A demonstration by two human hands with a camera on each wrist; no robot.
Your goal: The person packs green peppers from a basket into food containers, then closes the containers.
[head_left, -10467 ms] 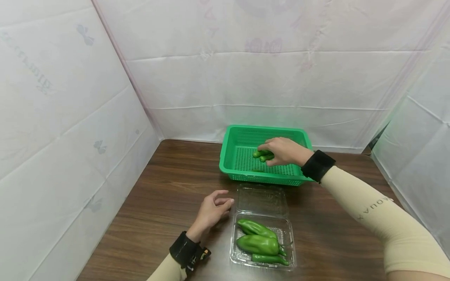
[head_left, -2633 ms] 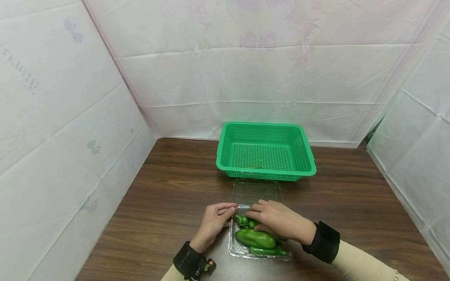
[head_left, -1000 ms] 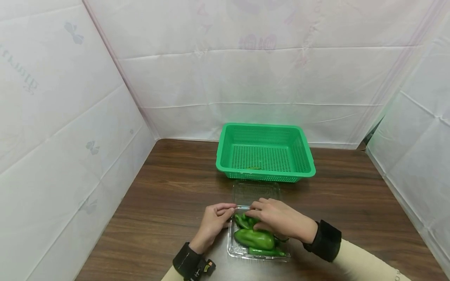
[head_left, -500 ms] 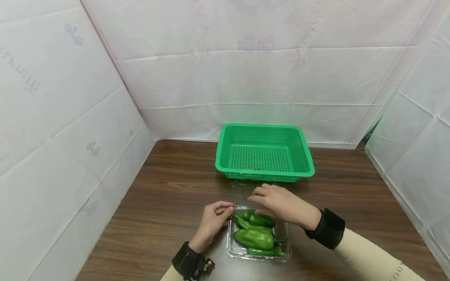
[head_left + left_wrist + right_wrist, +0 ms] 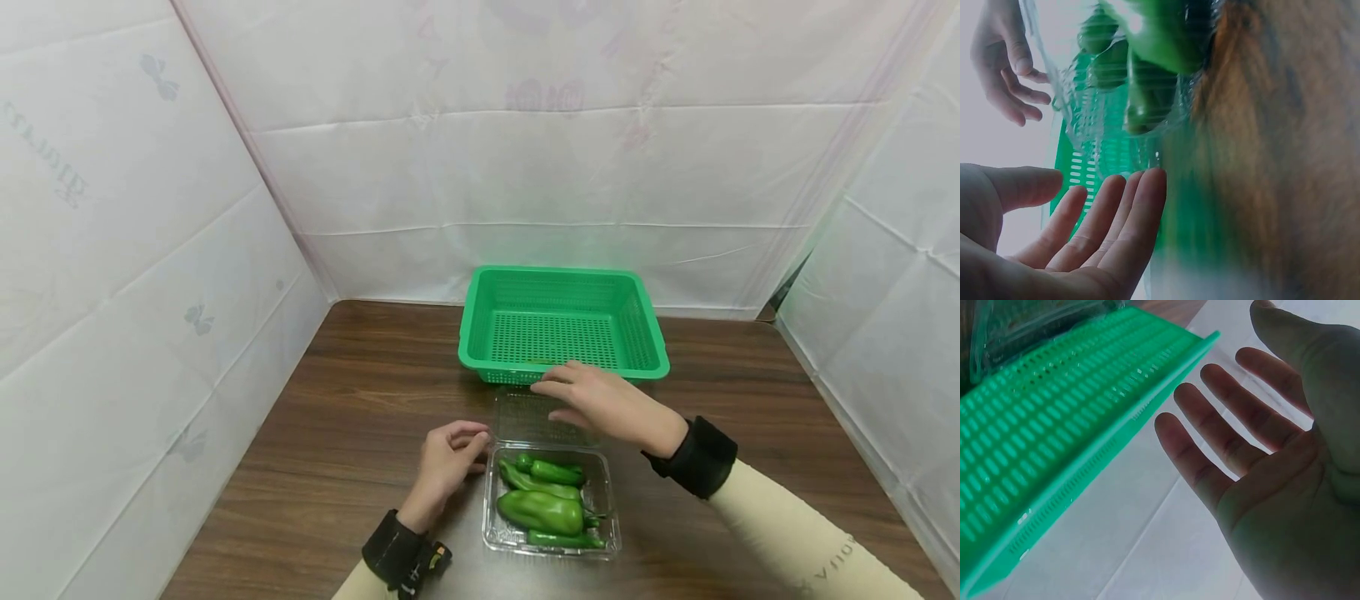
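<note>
A clear plastic clamshell box [image 5: 613, 525] sits open on the brown table, with several green peppers [image 5: 542, 511] lying in it. Its lid [image 5: 521, 412] lies flat behind it, toward a green slotted basket [image 5: 471, 333]. My right hand [image 5: 558, 400] hovers over the lid near the basket's front rim, fingers spread and holding nothing; the right wrist view shows its bare palm [image 5: 1272, 469] beside the basket [image 5: 1054, 456]. My left hand [image 5: 472, 437] rests by the box's back left corner, fingers [image 5: 1116, 212] relaxed and empty. The peppers [image 5: 1147, 69] show through the box wall.
White sheets wall the table [image 5: 360, 392] in on the left, back and right. The basket stands at the back of the table near the rear sheet. Bare wood lies to the left of my left hand and to the right of the box.
My right hand has lifted off the peppers and moved back over the lid toward the basket, empty. My left hand has eased slightly away from the box's corner. The peppers stay in the box.
</note>
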